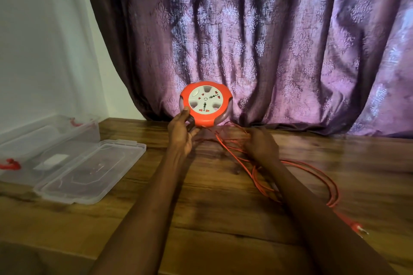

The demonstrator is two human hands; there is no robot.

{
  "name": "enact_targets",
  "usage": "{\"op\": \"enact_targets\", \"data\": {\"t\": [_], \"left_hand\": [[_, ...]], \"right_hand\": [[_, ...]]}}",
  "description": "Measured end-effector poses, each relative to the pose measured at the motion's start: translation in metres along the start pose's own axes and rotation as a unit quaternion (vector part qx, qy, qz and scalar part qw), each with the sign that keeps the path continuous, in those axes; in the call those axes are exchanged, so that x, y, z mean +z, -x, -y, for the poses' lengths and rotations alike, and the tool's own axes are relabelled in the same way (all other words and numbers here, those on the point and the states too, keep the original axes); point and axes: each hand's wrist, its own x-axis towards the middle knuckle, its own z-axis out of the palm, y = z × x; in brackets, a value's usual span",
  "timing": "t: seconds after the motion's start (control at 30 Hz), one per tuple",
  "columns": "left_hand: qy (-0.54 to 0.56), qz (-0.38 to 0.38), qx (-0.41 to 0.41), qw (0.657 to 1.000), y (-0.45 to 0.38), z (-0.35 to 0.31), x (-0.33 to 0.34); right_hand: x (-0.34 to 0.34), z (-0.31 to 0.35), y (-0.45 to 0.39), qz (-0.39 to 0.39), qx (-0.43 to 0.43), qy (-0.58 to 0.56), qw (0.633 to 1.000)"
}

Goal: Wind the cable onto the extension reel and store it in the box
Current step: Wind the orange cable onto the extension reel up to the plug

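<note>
The round red extension reel point(204, 102) with a white socket face is held upright, face toward me, above the far side of the wooden table. My left hand point(182, 133) grips its lower left rim. A thin red cable point(312, 172) runs from the reel's bottom, down past my right hand point(261, 144), and lies in loose loops on the table to the right. My right hand is closed over the cable strands near the reel. The red plug point(357, 229) rests at the right front. The clear plastic box point(26, 147) stands open at the left.
The box's clear lid point(93, 172) lies flat on the table beside the box, which has red latches. A purple patterned curtain point(268, 40) hangs right behind the reel and touches the table's far edge. A white wall is at the left.
</note>
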Motion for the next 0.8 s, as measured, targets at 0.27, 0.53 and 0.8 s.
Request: {"op": "enact_targets", "data": {"t": [0.27,0.53,0.8], "left_hand": [[0.05,-0.008,-0.021,0.998,0.004,-0.01,0.001],[0.043,0.026,-0.033,0.998,0.007,-0.014,0.009],[-0.043,0.02,-0.005,0.999,-0.005,-0.011,-0.001]], "right_hand": [[0.001,0.039,0.011,0.008,-0.273,-0.107,0.956],[0.001,0.071,0.02,0.12,-0.164,-0.421,0.884],[0.002,0.039,0.005,0.057,-0.137,-0.426,0.892]]}}
